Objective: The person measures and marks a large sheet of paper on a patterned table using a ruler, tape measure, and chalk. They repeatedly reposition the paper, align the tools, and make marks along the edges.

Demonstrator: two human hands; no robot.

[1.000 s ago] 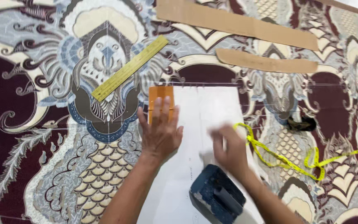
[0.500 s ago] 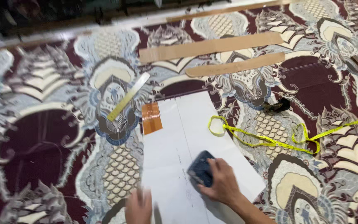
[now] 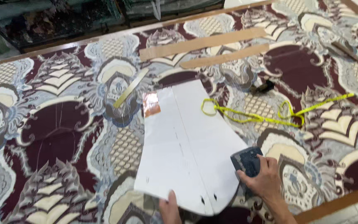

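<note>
The patterned cloth (image 3: pixel 54 137) in maroon, grey and cream covered the surface from the left edge on, its far corners cut off by the frame, and the dark clutter beyond it at eleven o'clock was too dim to make out. A pale yellow ruler (image 3: pixel 131 87) lay slanted on the cloth, just at ten o'clock of a small orange card (image 3: pixel 151 104) that sat on the upper left corner of the white paper pattern (image 3: pixel 187 145). The pattern lay flat near the middle, widening toward the person. Its lower edge was pinned by the left hand (image 3: pixel 170 210), which was cropped at the bottom of the frame so that only a thumb and some knuckles showed; the grip there could not be told. Two long tan strips (image 3: pixel 201 43) lay at twelve o'clock of the pattern, well apart from it. At the pattern's four o'clock edge the right hand (image 3: pixel 266 180) came in from the lower border, wrist bent, its grip clamped on a dark blue-grey block (image 3: pixel 247 161) that rested partly on the paper; what the block was could not be made out. A yellow measuring tape (image 3: pixel 253 118) looped across the cloth at two o'clock of the pattern, and a small dark object (image 3: pixel 263 87) beyond it was too blurred to name.
</note>
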